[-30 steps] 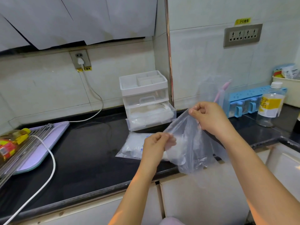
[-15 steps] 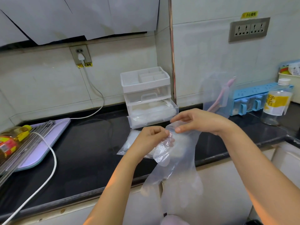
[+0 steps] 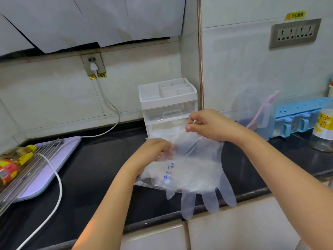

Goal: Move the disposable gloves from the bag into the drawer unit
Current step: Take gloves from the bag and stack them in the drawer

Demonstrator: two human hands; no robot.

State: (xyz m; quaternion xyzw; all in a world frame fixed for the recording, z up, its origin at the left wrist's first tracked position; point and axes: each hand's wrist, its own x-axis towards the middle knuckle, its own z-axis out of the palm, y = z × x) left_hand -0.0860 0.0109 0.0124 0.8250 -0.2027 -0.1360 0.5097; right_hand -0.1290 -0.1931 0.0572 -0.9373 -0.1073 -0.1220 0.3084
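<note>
Left hand (image 3: 155, 150) and right hand (image 3: 207, 125) now pinch the glove (image 3: 200, 159) flat, no longer crumpled, seemingly ready for the drawer (image 3: 160, 131).

Dark counter (image 3: 100, 159) lies open between purple board (image 3: 68, 150) and drawer unit (image 3: 167, 105). A white cable (image 3: 61, 188) crosses its left part. The bag (image 3: 153, 174) lies directly before the unit. A clear jug (image 3: 255, 112) stands near on the right.

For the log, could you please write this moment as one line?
left hand pinches glove; right hand pinches glove; bag on counter; drawer unit behind
</note>
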